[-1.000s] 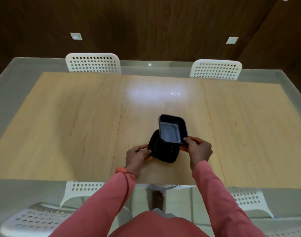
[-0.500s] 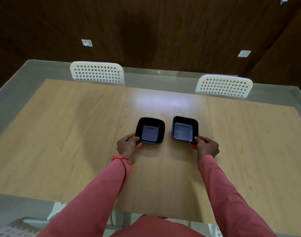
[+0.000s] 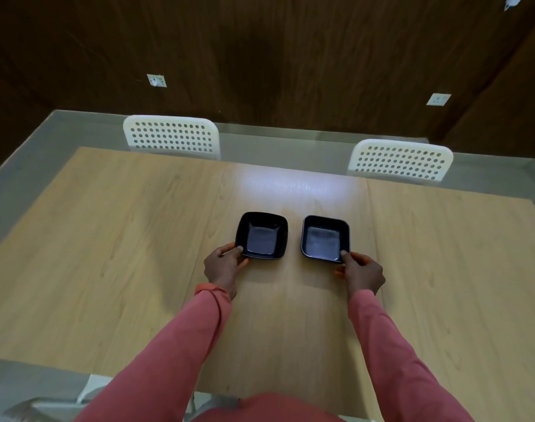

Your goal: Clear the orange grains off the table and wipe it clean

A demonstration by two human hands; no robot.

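Two small square black dishes sit side by side near the middle of the pale wooden desk, a narrow strip of bare wood between them. Both stand upright and look empty, their glossy floors catching a dull sheen. The left black dish has the person's left hand at its near left corner: the thumb lies over the rim and the fingers curl beneath the edge, a light pinch on that corner. The right black dish is held the same way by the right hand, thumb on the near right corner of the rim, fingers tucked under and beside it. Both forearms reach forward in salmon-pink sleeves.

No orange grains show anywhere on the desk from where I stand; the wood around the dishes looks bare, with a bright patch of reflected light just beyond them.

Across the desk, two white perforated plastic chairs are pushed up to the far edge, backed by a dark brown panelled wall.
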